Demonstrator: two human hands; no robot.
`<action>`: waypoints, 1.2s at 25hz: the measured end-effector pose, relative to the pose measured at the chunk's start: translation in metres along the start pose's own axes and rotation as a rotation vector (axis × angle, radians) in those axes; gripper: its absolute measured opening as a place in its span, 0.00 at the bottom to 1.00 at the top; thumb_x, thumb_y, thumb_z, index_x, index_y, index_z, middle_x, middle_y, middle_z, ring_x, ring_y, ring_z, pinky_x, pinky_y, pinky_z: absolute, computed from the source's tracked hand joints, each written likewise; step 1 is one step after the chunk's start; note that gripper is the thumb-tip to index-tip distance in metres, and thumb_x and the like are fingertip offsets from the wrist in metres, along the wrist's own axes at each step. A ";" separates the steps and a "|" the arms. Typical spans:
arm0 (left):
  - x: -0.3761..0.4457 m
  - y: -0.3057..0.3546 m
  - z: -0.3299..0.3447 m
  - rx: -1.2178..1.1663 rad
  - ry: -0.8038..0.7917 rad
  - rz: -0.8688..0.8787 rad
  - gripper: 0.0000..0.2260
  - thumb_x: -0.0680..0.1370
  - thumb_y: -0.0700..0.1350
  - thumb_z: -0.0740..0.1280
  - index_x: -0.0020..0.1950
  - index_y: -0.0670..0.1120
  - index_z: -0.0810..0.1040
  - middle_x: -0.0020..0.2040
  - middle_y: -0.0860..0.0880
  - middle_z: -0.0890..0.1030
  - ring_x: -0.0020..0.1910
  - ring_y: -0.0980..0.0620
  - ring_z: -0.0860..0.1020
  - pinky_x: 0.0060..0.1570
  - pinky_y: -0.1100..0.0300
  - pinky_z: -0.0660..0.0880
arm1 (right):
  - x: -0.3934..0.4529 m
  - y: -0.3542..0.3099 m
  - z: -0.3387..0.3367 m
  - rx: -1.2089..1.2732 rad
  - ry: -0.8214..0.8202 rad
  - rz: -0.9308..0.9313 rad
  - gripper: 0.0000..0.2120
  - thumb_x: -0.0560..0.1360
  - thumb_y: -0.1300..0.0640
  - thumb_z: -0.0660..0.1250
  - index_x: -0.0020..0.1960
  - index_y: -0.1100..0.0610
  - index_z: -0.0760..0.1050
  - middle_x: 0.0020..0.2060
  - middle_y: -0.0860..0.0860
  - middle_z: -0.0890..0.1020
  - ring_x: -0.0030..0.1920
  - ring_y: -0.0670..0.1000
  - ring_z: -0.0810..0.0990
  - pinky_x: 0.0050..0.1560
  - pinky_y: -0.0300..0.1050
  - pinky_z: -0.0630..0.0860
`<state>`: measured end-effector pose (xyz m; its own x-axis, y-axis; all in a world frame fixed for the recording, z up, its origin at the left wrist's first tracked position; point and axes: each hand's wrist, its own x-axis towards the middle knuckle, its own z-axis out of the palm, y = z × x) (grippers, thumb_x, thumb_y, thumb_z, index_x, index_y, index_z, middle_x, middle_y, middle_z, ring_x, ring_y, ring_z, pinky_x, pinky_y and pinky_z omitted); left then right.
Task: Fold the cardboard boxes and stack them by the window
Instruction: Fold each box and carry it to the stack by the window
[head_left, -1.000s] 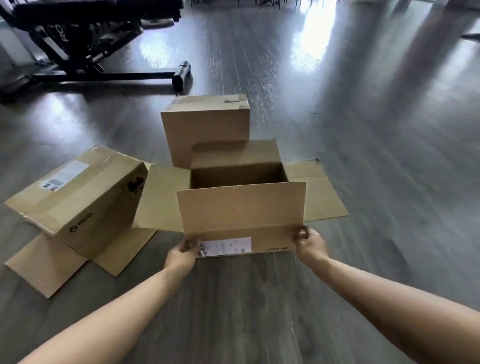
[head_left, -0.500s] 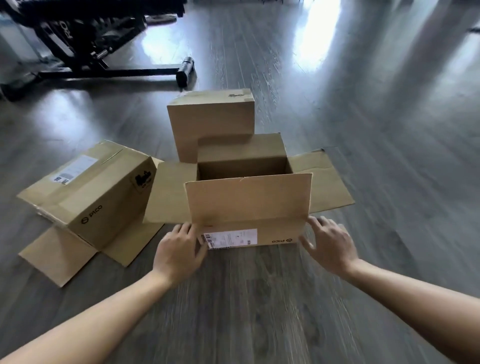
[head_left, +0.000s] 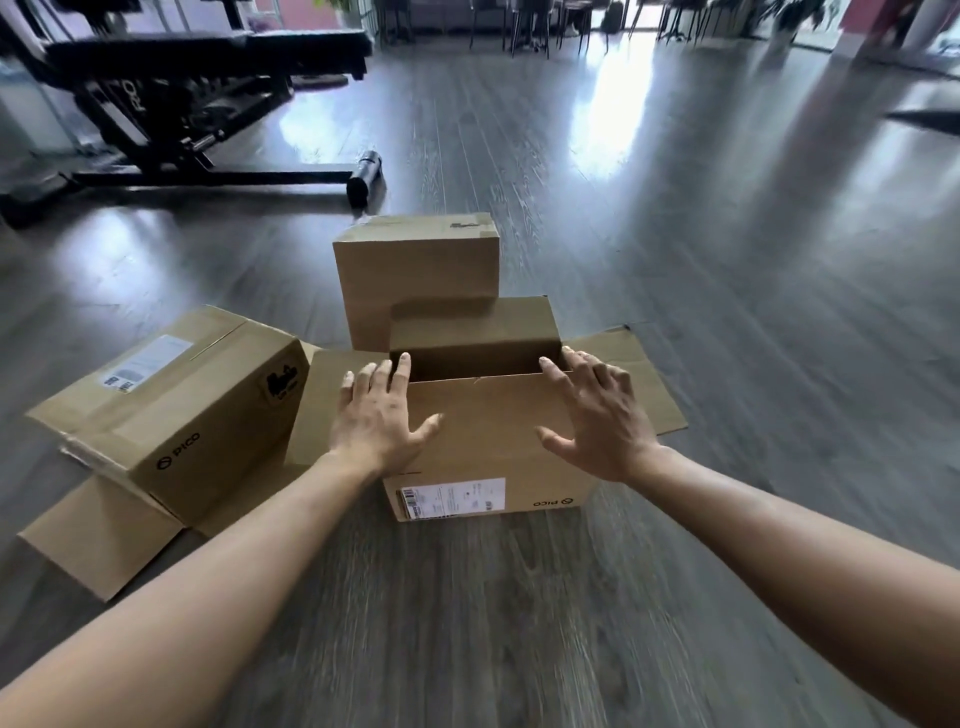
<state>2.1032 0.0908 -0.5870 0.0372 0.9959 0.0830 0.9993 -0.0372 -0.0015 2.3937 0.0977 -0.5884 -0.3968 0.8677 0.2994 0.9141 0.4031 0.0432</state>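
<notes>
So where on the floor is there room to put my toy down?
Bare floor lies right of the open box, and more between the person's arms. It is crowded on the left: the tipped box, the open box and the closed box behind sit close together, with the black bench beyond.

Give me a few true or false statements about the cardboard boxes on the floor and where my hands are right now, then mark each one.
1. The open brown cardboard box nearest the person has its top flaps shut. False: the flaps are open and the inside shows.
2. Both hands, left hand and right hand, are spread with straight fingers over that box's near flap. True.
3. The closed brown cardboard box stands behind the open one. True.
4. The tipped brown cardboard box with a white label lies to the open box's right. False: it lies to the left.
5. The black exercise bench stands on the grey wood floor. True.
</notes>
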 end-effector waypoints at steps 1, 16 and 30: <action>0.001 0.000 -0.002 -0.042 -0.023 0.006 0.39 0.79 0.68 0.54 0.82 0.46 0.51 0.78 0.44 0.62 0.77 0.44 0.58 0.76 0.47 0.53 | 0.003 0.001 -0.001 -0.007 -0.057 -0.003 0.41 0.74 0.35 0.64 0.80 0.53 0.59 0.75 0.59 0.65 0.75 0.58 0.63 0.72 0.56 0.60; -0.008 0.019 -0.013 -0.250 -0.690 -0.003 0.42 0.72 0.76 0.59 0.79 0.54 0.62 0.76 0.46 0.68 0.73 0.45 0.68 0.70 0.50 0.67 | 0.014 -0.014 -0.011 0.410 -0.520 0.030 0.45 0.69 0.20 0.46 0.72 0.48 0.71 0.65 0.51 0.79 0.65 0.52 0.75 0.60 0.50 0.73; -0.033 0.023 0.076 0.027 -0.392 0.161 0.44 0.70 0.80 0.47 0.80 0.62 0.38 0.82 0.45 0.50 0.81 0.43 0.46 0.76 0.41 0.43 | -0.043 -0.028 0.082 0.085 -0.371 -0.078 0.46 0.71 0.22 0.44 0.81 0.46 0.43 0.81 0.50 0.53 0.78 0.57 0.56 0.77 0.56 0.52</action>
<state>2.1251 0.0637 -0.6657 0.1852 0.9338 -0.3060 0.9802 -0.1978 -0.0102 2.3785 0.0729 -0.6807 -0.4819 0.8736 -0.0679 0.8762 0.4808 -0.0317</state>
